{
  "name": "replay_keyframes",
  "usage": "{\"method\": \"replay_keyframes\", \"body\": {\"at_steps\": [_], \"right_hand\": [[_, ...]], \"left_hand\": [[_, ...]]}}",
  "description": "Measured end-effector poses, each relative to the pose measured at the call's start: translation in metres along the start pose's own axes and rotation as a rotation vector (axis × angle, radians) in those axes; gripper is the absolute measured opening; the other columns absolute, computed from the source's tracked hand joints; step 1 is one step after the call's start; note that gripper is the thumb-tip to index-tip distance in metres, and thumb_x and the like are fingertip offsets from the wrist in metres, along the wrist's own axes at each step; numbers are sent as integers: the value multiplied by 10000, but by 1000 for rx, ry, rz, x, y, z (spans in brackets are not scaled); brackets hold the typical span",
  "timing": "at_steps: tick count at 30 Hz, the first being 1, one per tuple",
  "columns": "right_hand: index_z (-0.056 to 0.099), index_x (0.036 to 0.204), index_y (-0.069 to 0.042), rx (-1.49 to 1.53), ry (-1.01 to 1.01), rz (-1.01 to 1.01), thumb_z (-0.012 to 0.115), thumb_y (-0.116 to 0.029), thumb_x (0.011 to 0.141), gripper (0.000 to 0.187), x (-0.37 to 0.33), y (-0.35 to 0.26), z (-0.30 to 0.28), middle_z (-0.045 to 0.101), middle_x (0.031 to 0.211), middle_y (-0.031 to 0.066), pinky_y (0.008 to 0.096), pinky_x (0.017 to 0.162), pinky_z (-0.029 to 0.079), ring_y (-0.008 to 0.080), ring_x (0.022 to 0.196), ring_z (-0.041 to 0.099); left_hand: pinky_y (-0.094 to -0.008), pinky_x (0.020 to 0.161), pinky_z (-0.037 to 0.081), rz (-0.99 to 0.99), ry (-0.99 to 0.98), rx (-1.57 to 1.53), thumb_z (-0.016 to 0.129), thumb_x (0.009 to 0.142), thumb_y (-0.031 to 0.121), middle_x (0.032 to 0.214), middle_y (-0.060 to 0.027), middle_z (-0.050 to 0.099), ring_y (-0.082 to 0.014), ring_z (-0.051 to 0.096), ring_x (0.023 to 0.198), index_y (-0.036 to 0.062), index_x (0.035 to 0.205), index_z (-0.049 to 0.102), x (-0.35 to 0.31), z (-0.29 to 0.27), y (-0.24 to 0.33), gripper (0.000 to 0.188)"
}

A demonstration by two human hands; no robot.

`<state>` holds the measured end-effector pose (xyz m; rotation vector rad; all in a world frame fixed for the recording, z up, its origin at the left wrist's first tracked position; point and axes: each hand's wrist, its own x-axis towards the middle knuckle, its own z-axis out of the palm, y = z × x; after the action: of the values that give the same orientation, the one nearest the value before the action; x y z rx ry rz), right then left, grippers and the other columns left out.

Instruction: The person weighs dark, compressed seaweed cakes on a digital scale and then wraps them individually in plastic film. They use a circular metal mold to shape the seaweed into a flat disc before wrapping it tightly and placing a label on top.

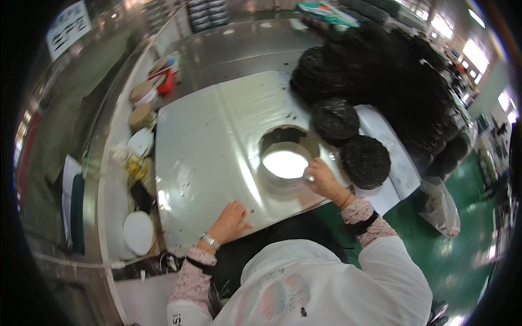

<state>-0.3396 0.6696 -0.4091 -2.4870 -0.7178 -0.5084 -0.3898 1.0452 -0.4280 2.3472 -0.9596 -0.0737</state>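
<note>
My right hand (324,180) is closed at the near right edge of a round, hollow ring (314,142) with a grey-brown wall and a bright white inside. A small pale grey spot shows by the fingertips, too small to name. My left hand (230,221) rests near the front edge of the table, fingers bent and thumb held apart, with nothing in it. Beneath both lies a glossy, pale plastic-like sheet (204,141). Two round black bundles (335,120) (365,162) sit just right of the ring.
A large heap of black, hair-like fibre (386,70) fills the far right. Papers (389,146) lie under the bundles, and a clear plastic bag (440,206) hangs beside them. Along the left ledge stand tape rolls (142,118), a red container (165,81) and a white disc (138,233).
</note>
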Motion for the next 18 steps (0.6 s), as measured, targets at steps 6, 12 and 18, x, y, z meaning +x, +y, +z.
{"method": "replay_keyframes", "body": {"at_steps": [6, 12, 18], "right_hand": [[686, 854, -67, 142, -29, 30, 873, -131, 743, 226, -1, -13, -28, 618, 895, 93, 424, 832, 487, 317, 941, 557], [642, 848, -87, 363, -177, -206, 881, -205, 726, 294, 5, -83, -95, 579, 905, 64, 473, 922, 454, 308, 946, 547], [621, 911, -81, 342, -431, -419, 819, -218, 773, 278, 12, -81, -26, 573, 942, 78, 578, 1140, 363, 318, 1054, 561]], "left_hand": [[-432, 831, 499, 3, -110, 264, 660, 944, 185, 952, -143, 560, -347, 566, 918, 32, 975, 578, 3, 15, 1, 176], [-458, 761, 527, -315, -33, 95, 627, 979, 217, 951, -161, 622, -377, 627, 903, 45, 1013, 570, 30, -17, 1, 185], [-418, 745, 542, 106, 201, 167, 593, 980, 103, 914, -134, 641, -355, 646, 843, 61, 1047, 607, 99, -118, 37, 80]]}}
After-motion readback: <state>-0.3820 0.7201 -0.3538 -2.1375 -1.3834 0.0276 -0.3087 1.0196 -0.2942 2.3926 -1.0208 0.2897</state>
